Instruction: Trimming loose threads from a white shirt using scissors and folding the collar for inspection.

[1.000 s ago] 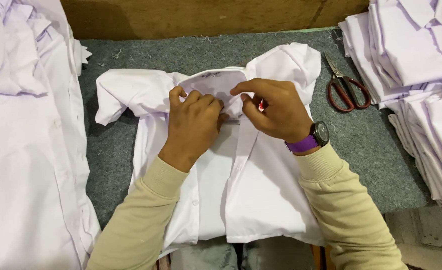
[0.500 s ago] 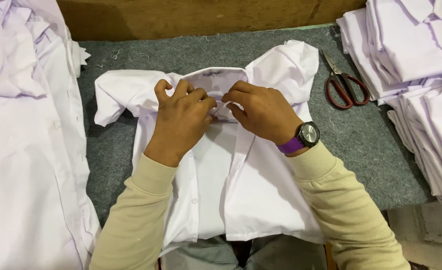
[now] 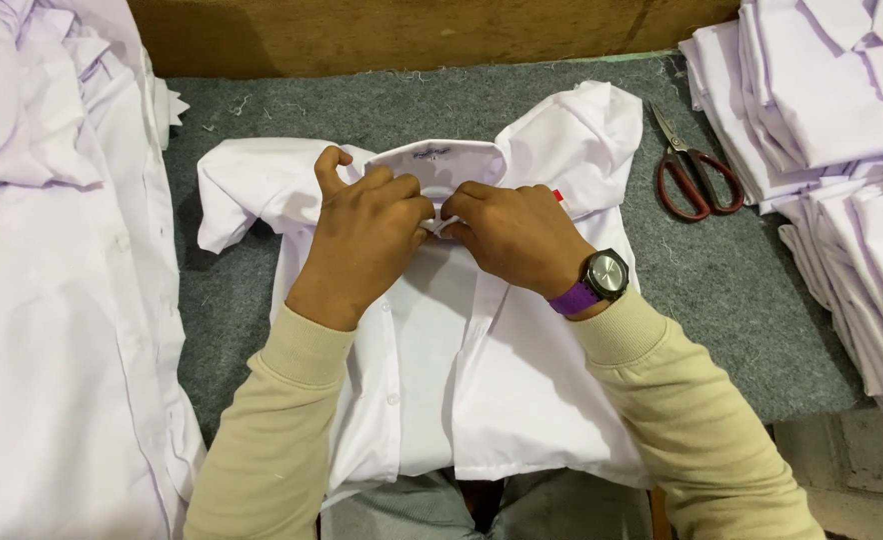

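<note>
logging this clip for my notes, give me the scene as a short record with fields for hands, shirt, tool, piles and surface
left hand: left hand pinches the shirt front just below the collar
right hand: right hand, purple-strapped wristwatch on its wrist, grips the same spot
shirt: white button-front cotton shirt lies face up, collar away from the person
tool: red-handled metal scissors lie right of the shirt, untouched
piles: folded white shirts at right; loose white shirts at left
surface: grey felt table cover

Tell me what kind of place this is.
Probably a garment workshop or a shirt finishing and packing station. Both hands work at the collar of a white shirt on a grey felt table, with red-handled scissors and stacks of folded white shirts alongside.
</note>
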